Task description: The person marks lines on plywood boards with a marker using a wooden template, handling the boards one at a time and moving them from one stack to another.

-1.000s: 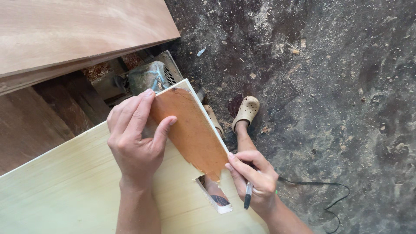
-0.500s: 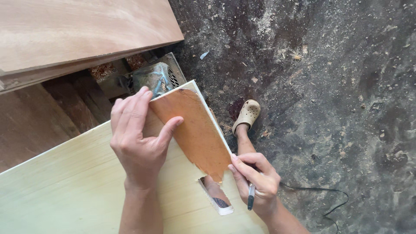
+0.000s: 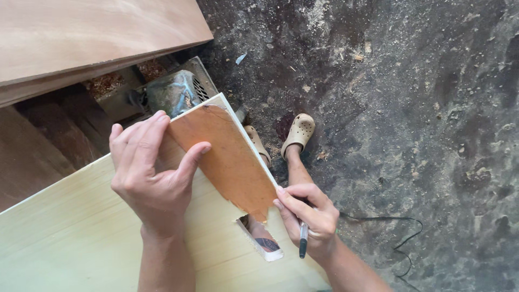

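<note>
My left hand [image 3: 154, 181] lies flat, fingers spread, pinning the brown template [image 3: 227, 159] to the corner of the pale board [image 3: 70, 238], while my right hand [image 3: 311, 219], grip closed on a pen [image 3: 303, 240], steadies its lower edge.

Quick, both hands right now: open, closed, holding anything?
Left hand: open, flat, pressing the brown template piece onto the pale plywood board.
Right hand: closed on a pen, fingers at the template's lower edge.
</note>
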